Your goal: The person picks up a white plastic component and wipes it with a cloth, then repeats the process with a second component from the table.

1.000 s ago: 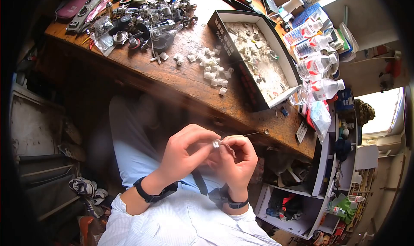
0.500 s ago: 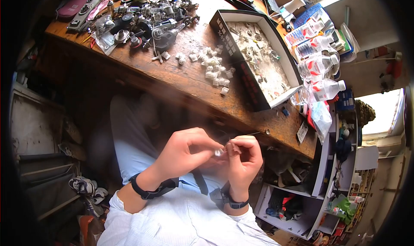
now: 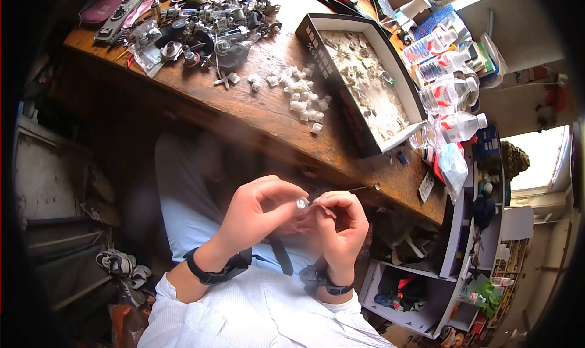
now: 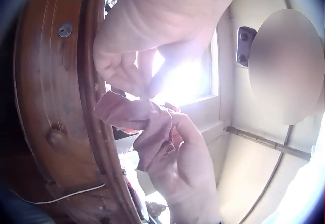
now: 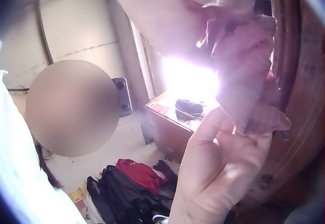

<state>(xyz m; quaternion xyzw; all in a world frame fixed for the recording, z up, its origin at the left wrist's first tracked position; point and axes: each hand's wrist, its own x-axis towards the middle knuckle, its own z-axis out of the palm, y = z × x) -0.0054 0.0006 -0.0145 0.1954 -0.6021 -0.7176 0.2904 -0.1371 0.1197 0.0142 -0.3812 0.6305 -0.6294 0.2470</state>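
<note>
Between thumb and forefinger, my left hand [image 3: 259, 211] pinches a small white plastic piece [image 3: 302, 202] above the lap. My right hand [image 3: 342, 229], just to its right, grips a crumpled pinkish-brown cloth [image 3: 326, 212]. In the left wrist view the cloth [image 4: 147, 125] spreads below the left fingers, with the right hand [image 4: 185, 168] holding it from beneath. Seen from the right wrist, the cloth [image 5: 244, 74] hangs from the right hand and covers some of the left fingertips. The white piece is hidden behind fingers and cloth in both wrist views.
Beyond the hands stands a wooden table [image 3: 244, 107]. On it lie a pile of similar white pieces [image 3: 298, 92], a heap of bulbs and metal parts [image 3: 219, 31], and a black-sided box [image 3: 347, 110] holding small debris. Several plastic bottles [image 3: 448, 95] line the right side.
The hands first drew slightly apart, the white piece turning in the left fingers. Since then the left hand has risen a little with the piece, and the right hand has shifted slightly left with the cloth.
</note>
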